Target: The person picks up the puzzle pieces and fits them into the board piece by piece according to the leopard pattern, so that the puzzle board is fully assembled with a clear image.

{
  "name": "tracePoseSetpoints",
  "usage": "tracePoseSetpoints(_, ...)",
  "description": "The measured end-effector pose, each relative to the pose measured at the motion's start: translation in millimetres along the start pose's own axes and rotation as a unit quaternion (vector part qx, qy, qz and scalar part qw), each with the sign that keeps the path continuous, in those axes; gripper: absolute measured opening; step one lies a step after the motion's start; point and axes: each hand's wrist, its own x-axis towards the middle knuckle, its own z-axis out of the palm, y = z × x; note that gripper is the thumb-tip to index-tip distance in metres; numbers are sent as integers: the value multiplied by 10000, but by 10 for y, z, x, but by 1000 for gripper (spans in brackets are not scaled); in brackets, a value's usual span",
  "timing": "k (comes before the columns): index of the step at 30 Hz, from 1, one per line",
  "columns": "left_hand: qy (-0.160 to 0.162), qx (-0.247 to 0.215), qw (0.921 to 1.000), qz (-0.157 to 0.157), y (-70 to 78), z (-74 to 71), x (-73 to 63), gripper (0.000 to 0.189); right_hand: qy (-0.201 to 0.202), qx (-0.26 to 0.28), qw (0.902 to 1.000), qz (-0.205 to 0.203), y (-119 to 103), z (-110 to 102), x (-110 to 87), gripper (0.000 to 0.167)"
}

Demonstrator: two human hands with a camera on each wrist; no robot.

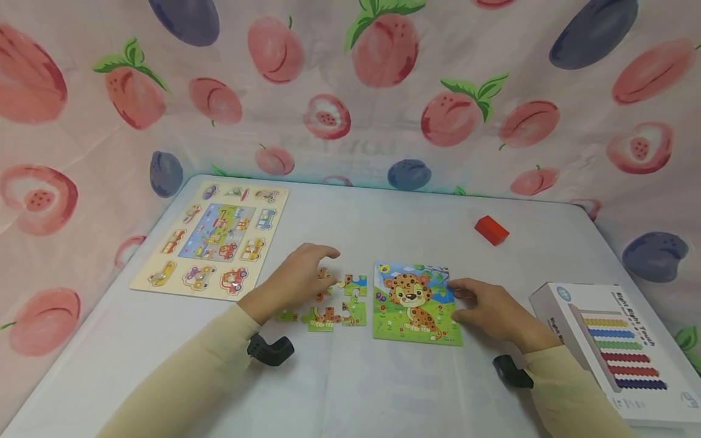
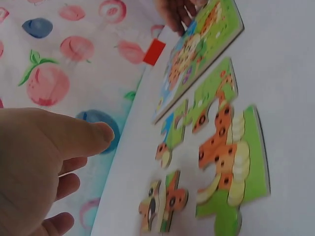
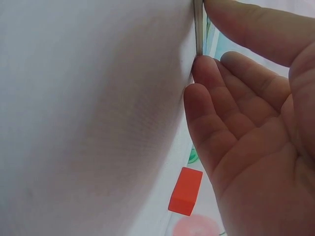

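My left hand (image 1: 298,277) is over several loose jigsaw pieces (image 1: 320,320), with thumb and index finger apart and nothing between them. In the left wrist view, a large piece with orange spotted fur and paws (image 2: 224,157) lies near two smaller joined-looking pieces (image 2: 165,201). The pieces' far side is partly covered by the hand in the head view. A square leopard picture board (image 1: 416,304) lies flat to the right of the pieces. Along its right edge rest the thumb and fingertips of my right hand (image 1: 490,310); the right wrist view shows that board edge (image 3: 199,29) beside them.
A cream vehicle puzzle board (image 1: 263,243) lies at the back left. Beyond the right hand is a red block (image 1: 491,230). A white box with coloured strips on its cover (image 1: 624,347) stands at the right. Fruit-patterned cloth (image 1: 383,121) rises behind the table (image 1: 350,389).
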Motion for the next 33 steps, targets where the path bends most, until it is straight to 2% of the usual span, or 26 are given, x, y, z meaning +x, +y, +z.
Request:
tracePoseSetpoints(6,-135,98,9998,-139,-184,-44,-34,49,-13,31,10000,23,-13,-4,1,64)
tracePoseSetpoints(11,-292,119,9993,-195,-332,-33,-51,50,-37,24,9999,120,-22,-1,-13,65)
tracePoseSetpoints(16,-354,187,9988,-275,-433,-7,-71,48,43,-20,10000,41,-20,7,-16,63)
tracePoseSetpoints(25,-516,126,9977,-409,-514,34,-125,49,74,-43,10000,-45,-12,4,-19,62)
tracePoseSetpoints(33,-576,68,9976,-382,-518,67,-90,47,84,-41,9999,-108,-3,6,-16,62)
